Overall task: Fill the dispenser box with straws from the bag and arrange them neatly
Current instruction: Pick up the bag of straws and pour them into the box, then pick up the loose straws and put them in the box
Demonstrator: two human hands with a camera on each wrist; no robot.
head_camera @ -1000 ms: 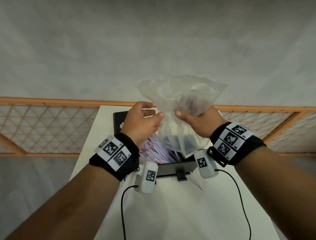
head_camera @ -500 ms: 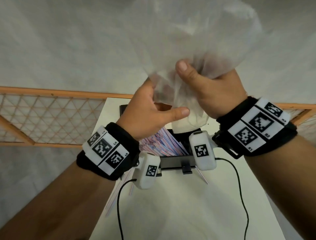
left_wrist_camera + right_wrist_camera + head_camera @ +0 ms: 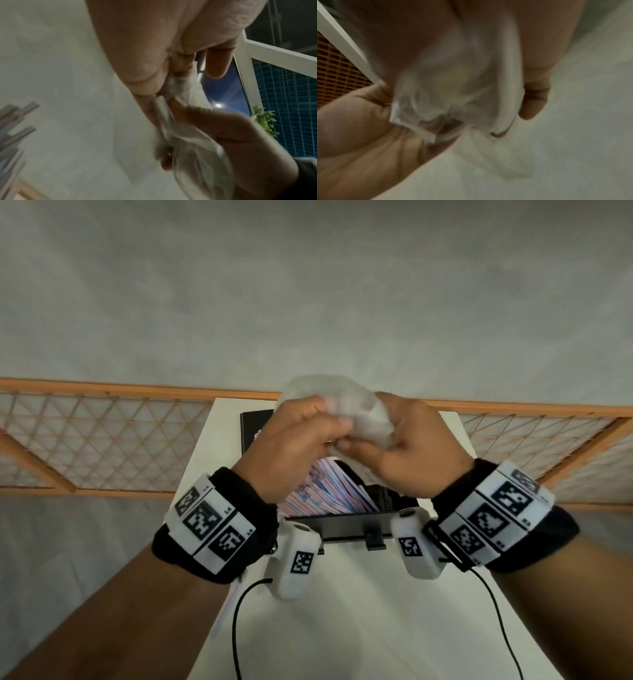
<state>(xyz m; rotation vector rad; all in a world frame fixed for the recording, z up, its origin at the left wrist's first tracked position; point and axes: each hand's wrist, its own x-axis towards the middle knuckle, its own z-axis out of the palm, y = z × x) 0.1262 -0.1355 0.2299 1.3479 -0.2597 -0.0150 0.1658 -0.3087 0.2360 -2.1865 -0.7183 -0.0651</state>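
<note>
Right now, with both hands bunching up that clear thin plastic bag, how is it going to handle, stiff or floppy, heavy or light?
Probably floppy: the clear thin plastic bag is crumpled between the left hand and right hand. Likely very light; it looks empty, with the striped straws lying in the black dispenser box. It may spring open if released.

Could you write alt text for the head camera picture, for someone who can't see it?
Two hands, left and right, crumple a clear plastic bag above a black dispenser box holding striped straws on a white table.
</note>
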